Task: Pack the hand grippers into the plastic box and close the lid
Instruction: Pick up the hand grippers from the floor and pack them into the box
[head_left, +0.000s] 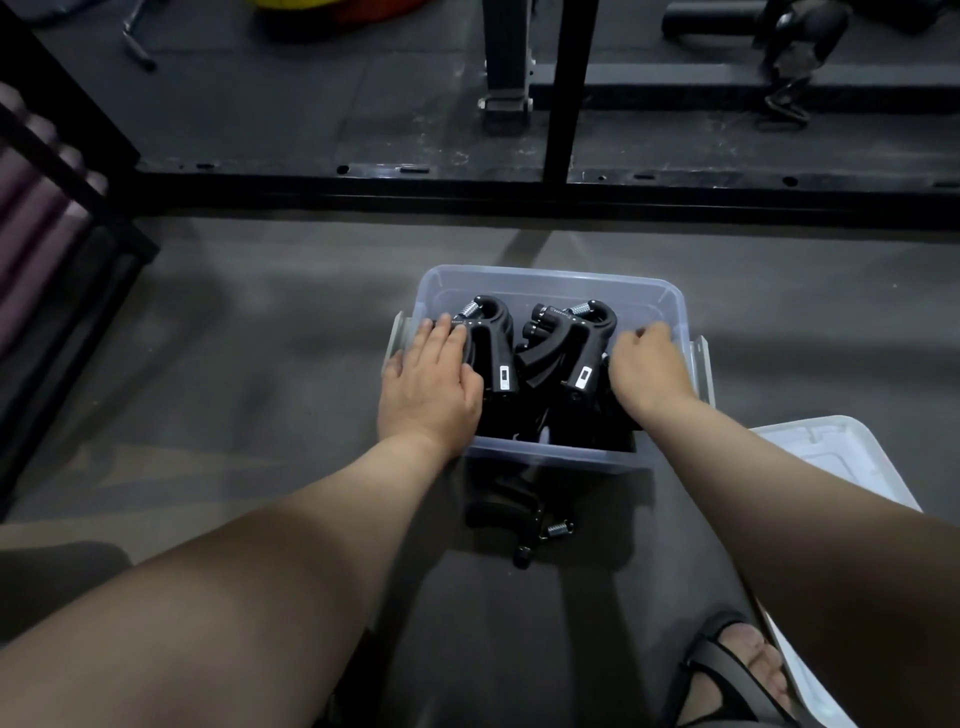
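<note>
one gripper out: hand gripper (519, 522) on floor behind both hands, easily forgotten
left hand (428, 387): flat, pressing grippers in box (558, 280)
right hand (649, 366): curled, grip unclear
risk: heap jams lid (826, 457)

Both forearms are bare, no sleeves in view, and neither wrist carries a watch or band. The left hand (428, 387) and right hand (649, 369) wear no gloves or rings that show. At five o'clock a foot (748, 670) wears a black open-toed sandal (714, 657) with crossing straps.
</note>
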